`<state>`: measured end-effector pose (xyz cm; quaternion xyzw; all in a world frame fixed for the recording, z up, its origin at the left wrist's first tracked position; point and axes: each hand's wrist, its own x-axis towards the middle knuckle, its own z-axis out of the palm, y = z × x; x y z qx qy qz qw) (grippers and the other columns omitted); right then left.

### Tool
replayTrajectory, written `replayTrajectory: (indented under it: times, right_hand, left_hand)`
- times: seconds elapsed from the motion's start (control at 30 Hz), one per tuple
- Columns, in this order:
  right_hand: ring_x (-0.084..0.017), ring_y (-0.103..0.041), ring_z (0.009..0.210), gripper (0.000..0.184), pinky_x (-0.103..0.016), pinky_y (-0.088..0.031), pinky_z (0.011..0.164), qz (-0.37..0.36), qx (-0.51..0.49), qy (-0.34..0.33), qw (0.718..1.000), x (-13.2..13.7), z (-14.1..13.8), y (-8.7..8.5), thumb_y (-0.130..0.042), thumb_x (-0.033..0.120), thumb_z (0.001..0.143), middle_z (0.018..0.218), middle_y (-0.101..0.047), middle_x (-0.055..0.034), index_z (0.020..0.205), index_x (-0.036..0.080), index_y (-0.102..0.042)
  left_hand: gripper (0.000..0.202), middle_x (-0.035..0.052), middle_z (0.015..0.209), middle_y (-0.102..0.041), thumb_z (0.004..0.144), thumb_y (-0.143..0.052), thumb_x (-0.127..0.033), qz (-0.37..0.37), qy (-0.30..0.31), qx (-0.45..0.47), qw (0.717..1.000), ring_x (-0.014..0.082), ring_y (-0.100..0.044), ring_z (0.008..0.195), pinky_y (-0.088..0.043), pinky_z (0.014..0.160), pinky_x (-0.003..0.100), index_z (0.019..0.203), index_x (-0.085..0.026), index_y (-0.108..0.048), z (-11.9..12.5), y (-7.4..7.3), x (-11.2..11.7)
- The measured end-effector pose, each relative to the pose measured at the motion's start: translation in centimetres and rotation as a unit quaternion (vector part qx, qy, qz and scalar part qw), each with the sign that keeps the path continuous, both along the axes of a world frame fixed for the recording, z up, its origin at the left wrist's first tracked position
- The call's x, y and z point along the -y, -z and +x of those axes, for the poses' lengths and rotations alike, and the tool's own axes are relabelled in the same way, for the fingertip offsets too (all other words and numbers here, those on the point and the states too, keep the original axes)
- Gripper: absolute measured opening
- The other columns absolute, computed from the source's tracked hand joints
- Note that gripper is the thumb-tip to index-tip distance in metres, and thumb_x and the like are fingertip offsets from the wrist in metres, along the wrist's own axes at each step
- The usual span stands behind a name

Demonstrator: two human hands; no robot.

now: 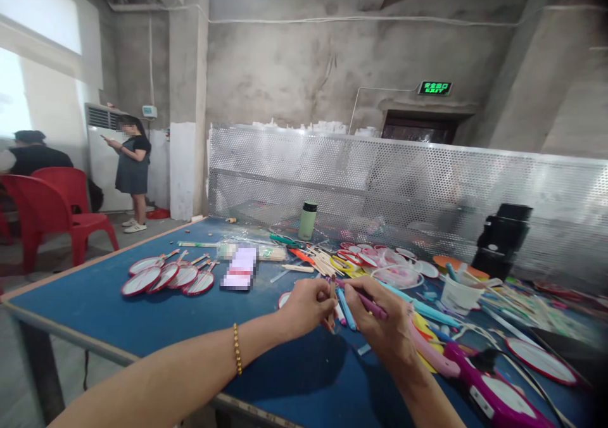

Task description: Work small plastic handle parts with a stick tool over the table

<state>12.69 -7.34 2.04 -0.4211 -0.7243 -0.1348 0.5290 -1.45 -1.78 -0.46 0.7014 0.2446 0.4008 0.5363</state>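
Reaches both bare forearms in from the lower edge and brings them together over the middle of the blue table [118, 317]. Pinches a thin wooden stick [333, 287] nearly upright between the thumb and curled fingers of the left hand [308, 306], with a gold bead bracelet [236, 349] on that wrist. Grasps a purple pen-shaped tool [369, 303] in the right hand [382, 330], fingers closed round it and its tip just beside the stick. Holds both just above the tabletop, over a few loose blue sticks [346, 309].

To the left on the table: a fanned row of small round red-rimmed fans [166, 277], then a phone [240, 268]. Farther back: a green bottle [307, 220]. To the right: a clutter of more fans and sticks, a white cup [458, 294] and a black appliance [501, 238]. Behind the table: a perforated metal screen [403, 181], bare concrete walls and a lit green exit sign [434, 88]. At far left: red plastic chairs [52, 206], one person seated [28, 154] and another standing [133, 168].
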Motion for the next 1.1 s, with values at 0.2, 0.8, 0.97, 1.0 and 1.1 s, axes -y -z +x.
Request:
replayTrajectory:
  times: [0.2, 0.8, 0.97, 1.0, 1.1]
  right_hand:
    - [-0.012, -0.061, 0.061, 0.016, -0.023, -0.047, 0.06, -0.006, 0.004, 0.002, 1.0, -0.01, 0.05, -0.1, -0.056, 0.026, 0.088, 0.069, -0.066, -0.0005, 0.079, 0.018, -0.067]
    - [-0.013, -0.061, 0.06, 0.016, -0.023, -0.047, 0.058, -0.004, 0.012, 0.002, 1.0, 0.18, -0.05, -0.31, -0.056, 0.025, 0.088, 0.069, -0.067, -0.0011, 0.078, 0.018, -0.067]
    - [-0.013, -0.062, 0.061, 0.016, -0.023, -0.048, 0.059, -0.017, 0.012, -0.007, 1.0, 0.17, -0.08, -0.21, -0.056, 0.026, 0.088, 0.069, -0.067, -0.0012, 0.079, 0.018, -0.067]
    - [-0.013, -0.062, 0.061, 0.016, -0.023, -0.048, 0.059, -0.014, 0.007, -0.003, 1.0, 0.15, -0.07, -0.19, -0.056, 0.026, 0.088, 0.07, -0.067, -0.0012, 0.079, 0.018, -0.067]
    - [-0.013, -0.062, 0.061, 0.017, -0.023, -0.048, 0.059, -0.017, 0.006, 0.001, 1.0, 0.13, -0.06, -0.17, -0.056, 0.027, 0.088, 0.07, -0.067, -0.001, 0.078, 0.019, -0.067]
  left_hand:
    - [0.007, -0.0005, 0.057, -0.061, 0.073, -0.052, -0.018, 0.006, -0.001, -0.008, 1.0, 0.0133, -0.059, 0.049, -0.052, 0.053, 0.027, 0.066, -0.017, -0.05, -0.07, 0.02, -0.02]
    - [0.007, -0.0017, 0.056, -0.059, 0.073, -0.053, -0.019, 0.005, 0.0, -0.004, 1.0, 0.0132, -0.058, 0.048, -0.053, 0.053, 0.029, 0.067, -0.017, -0.05, 0.0, 0.19, -0.04]
    - [0.008, -0.0015, 0.056, -0.06, 0.073, -0.053, -0.019, 0.006, -0.003, -0.008, 1.0, 0.0136, -0.059, 0.048, -0.053, 0.053, 0.028, 0.066, -0.017, -0.049, -0.01, 0.27, -0.17]
    - [0.008, -0.0012, 0.057, -0.061, 0.073, -0.054, -0.02, 0.006, -0.003, -0.007, 1.0, 0.0138, -0.06, 0.049, -0.053, 0.053, 0.028, 0.066, -0.017, -0.05, -0.02, 0.27, -0.21]
    - [0.008, -0.001, 0.058, -0.061, 0.073, -0.053, -0.021, 0.01, -0.003, -0.008, 1.0, 0.014, -0.06, 0.051, -0.053, 0.053, 0.028, 0.067, -0.018, -0.051, -0.04, 0.19, -0.2]
